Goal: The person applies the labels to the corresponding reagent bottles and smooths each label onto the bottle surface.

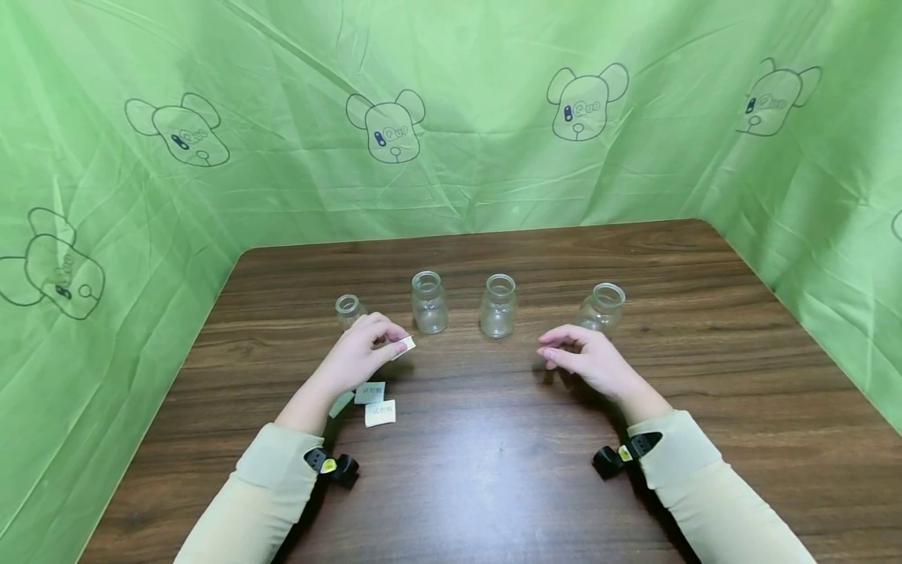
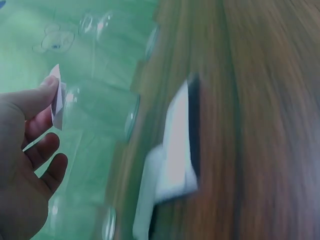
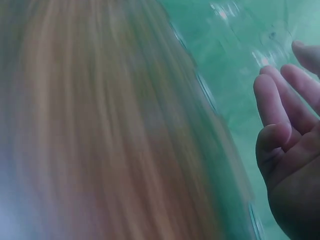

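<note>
My left hand [image 1: 366, 350] pinches a small pale paper slip [image 1: 404, 347] between thumb and forefinger, a little above the table. In the left wrist view the slip [image 2: 57, 100] looks folded or bent, and the other fingers hang loosely curled. Below that hand lie paper notes: a bluish one [image 1: 369, 392] and a white one [image 1: 380, 413], both with handwriting, plus a greenish one [image 1: 341, 403] partly behind the wrist. My right hand [image 1: 581, 356] holds nothing, its fingers relaxed, in front of the rightmost glass jar [image 1: 602, 305], whose lower part it hides.
Two more clear glass jars stand mid-table, one left of centre [image 1: 429, 303] and one near centre [image 1: 498, 307]. A smaller jar [image 1: 348, 309] is partly hidden behind my left hand. The brown wooden table [image 1: 493, 486] meets a green curtain [image 1: 479, 180] at back and sides.
</note>
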Tool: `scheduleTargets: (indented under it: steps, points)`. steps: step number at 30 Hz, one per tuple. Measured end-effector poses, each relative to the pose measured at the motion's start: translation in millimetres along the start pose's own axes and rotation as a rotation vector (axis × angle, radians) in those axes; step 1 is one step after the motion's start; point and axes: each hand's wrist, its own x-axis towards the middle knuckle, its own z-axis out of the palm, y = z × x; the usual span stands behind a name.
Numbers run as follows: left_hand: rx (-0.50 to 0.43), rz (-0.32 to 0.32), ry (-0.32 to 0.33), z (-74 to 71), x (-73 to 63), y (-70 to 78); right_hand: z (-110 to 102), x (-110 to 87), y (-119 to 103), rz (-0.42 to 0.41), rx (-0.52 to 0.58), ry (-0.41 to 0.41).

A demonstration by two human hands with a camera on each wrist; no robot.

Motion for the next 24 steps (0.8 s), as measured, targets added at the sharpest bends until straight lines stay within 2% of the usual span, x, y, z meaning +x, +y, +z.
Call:
scheduleTargets:
  steps: [7, 15, 21, 24]
  points:
    - [-0.049, 0.084, -0.002, 20.9, 17.0, 16.1, 27.3, 17.1, -11.0, 0.002, -0.001, -0.067]
    - [-0.056, 0.104, -0.024, 39.9, 29.1, 30.0, 44.8, 30.1, -24.7, -0.003, -0.011, -0.092]
    - [-0.075, 0.147, -0.009, 49.0, 36.3, 38.7, 53.0, 36.0, -35.6, -0.021, 0.010, -0.113]
    - [-0.088, 0.147, -0.007, 53.9, 38.5, 42.0, 56.6, 37.5, -38.0, -0.037, 0.043, -0.117]
